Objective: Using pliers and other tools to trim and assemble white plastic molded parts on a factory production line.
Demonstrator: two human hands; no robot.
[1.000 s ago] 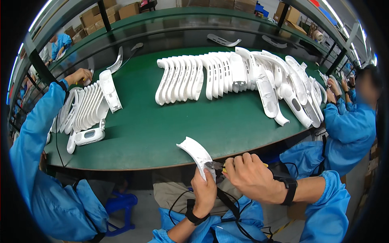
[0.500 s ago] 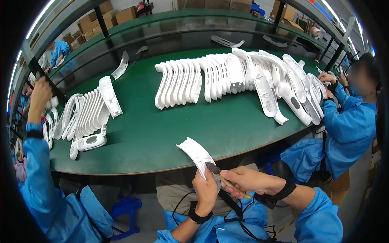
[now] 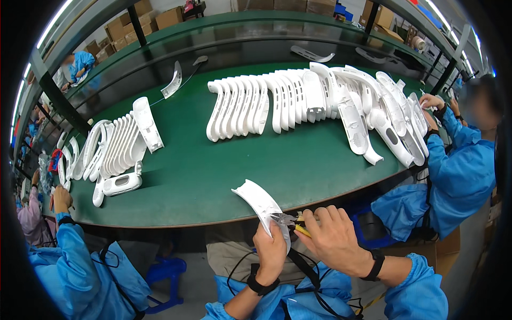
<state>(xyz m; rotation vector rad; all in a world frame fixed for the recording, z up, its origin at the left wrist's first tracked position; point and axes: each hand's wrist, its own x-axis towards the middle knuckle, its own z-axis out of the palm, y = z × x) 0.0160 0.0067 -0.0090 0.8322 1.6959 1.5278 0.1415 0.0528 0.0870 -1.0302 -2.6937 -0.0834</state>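
Note:
My left hand [image 3: 271,246] is closed around the lower end of a curved white plastic shell [image 3: 260,201], which slants up to the left in front of the table edge. In my right hand [image 3: 336,240] is a pair of pliers [image 3: 288,218] with yellow handles and dark metal jaws. The jaws lie against the inner face of the shell, just above my left fingers. What exactly they grip there is too small to make out. My right fingers are bent over the handles and partly hide them.
A green table [image 3: 197,181] carries a row of white curved shells [image 3: 240,106], a jumbled pile [image 3: 368,112] to its right and another stack [image 3: 114,149] at left. Behind runs a dark conveyor belt [image 3: 234,56]. Co-workers in blue sit at the right [image 3: 461,165] and left [image 3: 85,266].
My right hand has turned over and shifted, so the pliers now show their jaws and handles. The shell stays nearly still. The left co-worker's raised hand has come down; parts on the belt moved right.

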